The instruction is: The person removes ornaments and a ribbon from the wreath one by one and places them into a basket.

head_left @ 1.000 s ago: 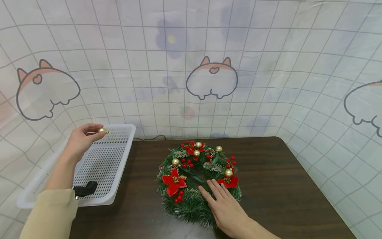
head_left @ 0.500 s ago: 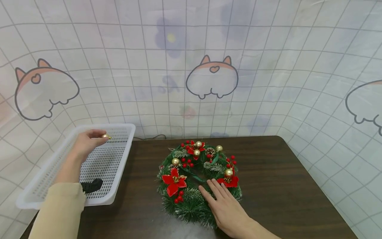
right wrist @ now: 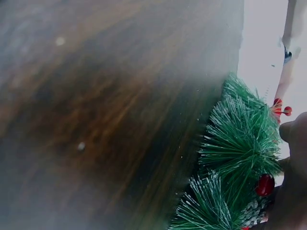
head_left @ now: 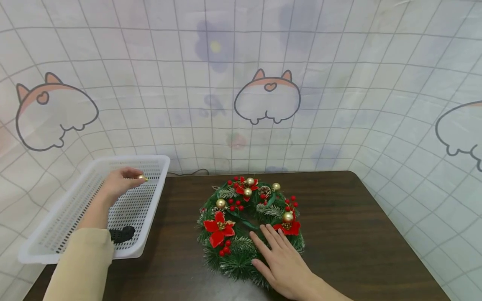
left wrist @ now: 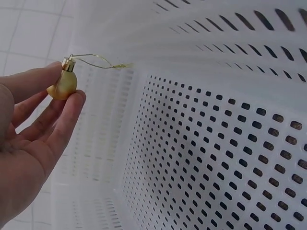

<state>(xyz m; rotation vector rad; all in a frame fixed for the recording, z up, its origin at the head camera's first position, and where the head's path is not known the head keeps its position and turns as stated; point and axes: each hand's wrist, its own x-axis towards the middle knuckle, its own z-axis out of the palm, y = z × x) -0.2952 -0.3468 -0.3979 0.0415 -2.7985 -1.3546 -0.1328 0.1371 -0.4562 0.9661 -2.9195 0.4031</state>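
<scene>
Lowered since a second ago, the left hand (head_left: 119, 184) is seen inside the white basket (head_left: 75, 209), a gold bauble (left wrist: 64, 85) pinched at its fingertips. Flat, straight fingers of the right hand (head_left: 284, 261) are pressed on the wreath (head_left: 246, 228), laid on a dark wooden table (head_left: 357, 225) against a cartoon-printed sheet (head_left: 339, 83).

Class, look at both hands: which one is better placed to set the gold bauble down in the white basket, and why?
The left hand: it already pinches the gold bauble above the white basket, while the right hand rests flat on the wreath.
</scene>
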